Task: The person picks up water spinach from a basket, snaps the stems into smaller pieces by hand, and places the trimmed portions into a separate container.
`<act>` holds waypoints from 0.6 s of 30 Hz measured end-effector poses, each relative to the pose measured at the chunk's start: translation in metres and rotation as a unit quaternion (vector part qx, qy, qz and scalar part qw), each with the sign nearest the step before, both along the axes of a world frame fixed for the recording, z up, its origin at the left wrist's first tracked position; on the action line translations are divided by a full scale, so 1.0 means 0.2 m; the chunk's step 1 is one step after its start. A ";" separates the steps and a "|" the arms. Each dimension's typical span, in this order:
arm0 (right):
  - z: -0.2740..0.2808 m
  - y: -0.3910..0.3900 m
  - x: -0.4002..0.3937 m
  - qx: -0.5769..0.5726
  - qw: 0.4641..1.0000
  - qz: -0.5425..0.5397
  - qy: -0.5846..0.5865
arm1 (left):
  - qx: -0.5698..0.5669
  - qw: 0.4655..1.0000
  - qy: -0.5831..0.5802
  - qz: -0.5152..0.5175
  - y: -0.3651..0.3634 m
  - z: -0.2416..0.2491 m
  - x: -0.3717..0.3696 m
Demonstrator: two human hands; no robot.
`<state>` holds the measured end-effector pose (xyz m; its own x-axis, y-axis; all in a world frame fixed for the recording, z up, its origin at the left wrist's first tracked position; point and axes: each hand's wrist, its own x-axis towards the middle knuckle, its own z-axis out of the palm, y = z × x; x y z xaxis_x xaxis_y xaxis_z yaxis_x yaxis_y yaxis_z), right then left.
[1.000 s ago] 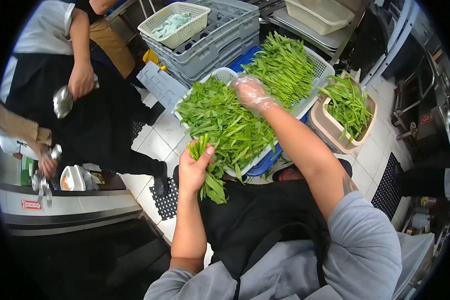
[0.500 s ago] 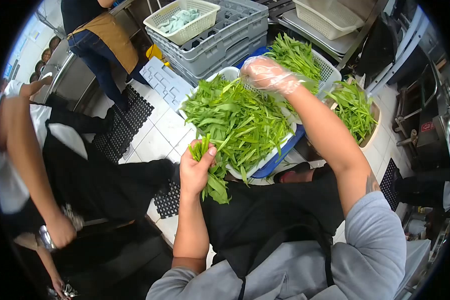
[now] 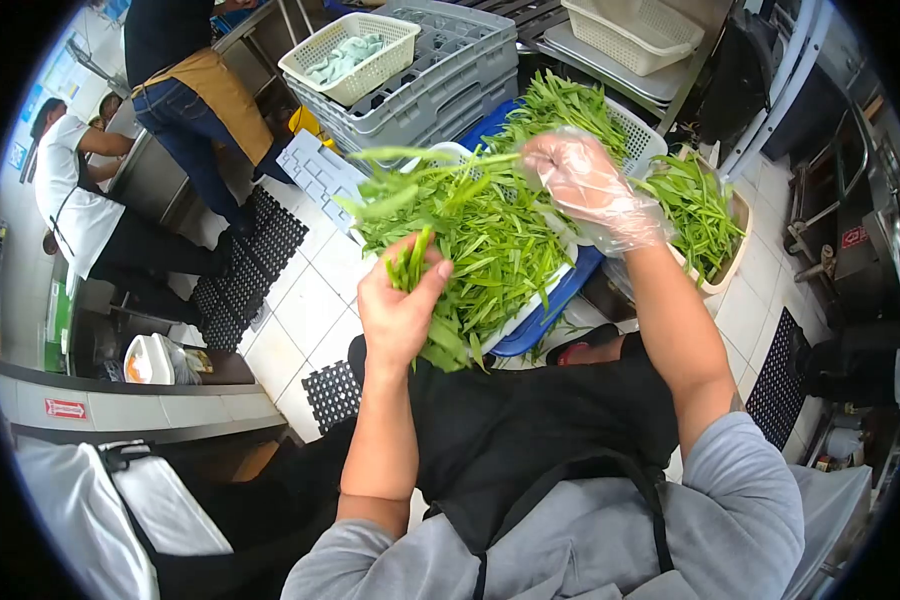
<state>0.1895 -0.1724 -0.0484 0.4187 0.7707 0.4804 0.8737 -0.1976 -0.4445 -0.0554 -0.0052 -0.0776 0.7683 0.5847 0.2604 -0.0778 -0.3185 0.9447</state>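
A bunch of green leafy stems is gripped in my bare left hand (image 3: 402, 308), its leaves hanging below the palm at the near side of the white basket. Over the basket's right part, my right hand (image 3: 582, 180), in a clear plastic glove, pinches the end of a leafy stem (image 3: 400, 190) that stretches to the left and is blurred. Loose greens (image 3: 490, 250) fill the white basket under both hands. More greens (image 3: 560, 110) lie in a perforated basket (image 3: 635, 140) behind, and others (image 3: 695, 215) in a beige tub (image 3: 738, 225) at the right.
Grey racks (image 3: 410, 110) with a cream basket (image 3: 400, 45) holding a cloth stand behind. A blue tray (image 3: 540, 325) is under the white basket. Co-workers (image 3: 195, 90) stand at a counter back left; another person's white clothing (image 3: 80, 500) is close at lower left. Black mats lie on the tiles.
My right hand has moved right and slightly down, drawing out a stem. My left hand has risen slightly with its bunch. The nearby person at the left has moved down and mostly out of view.
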 end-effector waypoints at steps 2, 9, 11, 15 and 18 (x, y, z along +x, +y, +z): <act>-0.01 -0.01 -0.08 -0.043 0.988 -0.046 0.140 | 0.202 0.979 -0.039 0.006 -0.02 0.10 0.09; -0.20 -0.12 -0.25 0.006 0.953 -0.077 0.293 | 0.380 0.906 0.153 -0.108 -0.03 0.03 0.43; -0.33 -0.13 -0.24 0.062 0.983 -0.055 0.162 | 0.403 0.884 0.200 -0.128 -0.03 -0.04 0.47; -0.35 -0.17 -0.21 0.011 0.999 -0.013 0.044 | 0.438 0.857 0.233 -0.140 -0.11 -0.07 0.47; -0.42 -0.17 -0.23 -0.054 0.988 -0.075 -0.124 | 0.446 0.844 0.266 -0.132 -0.19 -0.11 0.46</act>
<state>0.1433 -0.2061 -0.1323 0.4124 0.7612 0.5005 0.9101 -0.3685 -0.1895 0.0372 -0.0430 -0.0988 0.9882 0.1283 0.0839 0.1024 -0.9597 0.2615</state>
